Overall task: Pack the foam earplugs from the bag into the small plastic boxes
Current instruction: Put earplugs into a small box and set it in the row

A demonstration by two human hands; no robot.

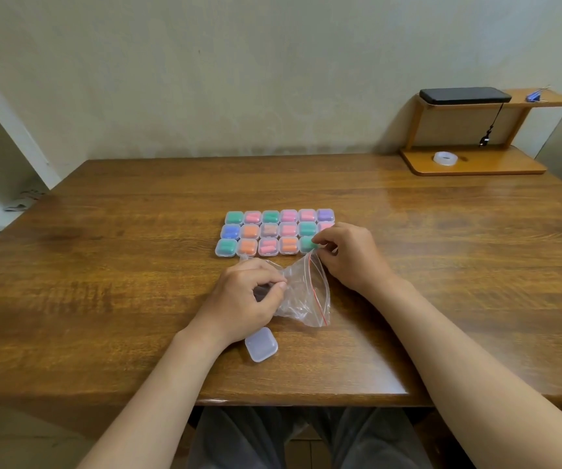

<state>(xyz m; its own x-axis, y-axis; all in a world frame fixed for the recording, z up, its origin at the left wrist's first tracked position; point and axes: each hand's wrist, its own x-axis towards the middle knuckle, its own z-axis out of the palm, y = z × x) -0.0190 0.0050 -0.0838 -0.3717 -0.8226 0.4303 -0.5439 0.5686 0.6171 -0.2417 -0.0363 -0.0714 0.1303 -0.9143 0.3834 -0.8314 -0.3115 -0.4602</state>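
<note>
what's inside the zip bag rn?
The zip bag shows only crumpled clear plastic where it is visible, with nothing in it. The left hand grips its left part and covers it, so anything there is hidden. The right hand pinches its top edge.

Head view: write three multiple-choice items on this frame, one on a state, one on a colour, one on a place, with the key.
1. How is the bag handled? A) lying untouched B) pinned under a box C) held in both hands
2. In the grid of filled boxes, what colour shows in the back row's far-right box? A) purple B) orange C) blue
3. Where is the lone clear box? A) stacked on the grid B) on the table beside the left wrist C) inside the bag
Key: 1 C, the left hand grips its bunched body and the right hand pinches its mouth; 2 A, purple shows through the lid; 3 B, it lies on bare wood.
</note>
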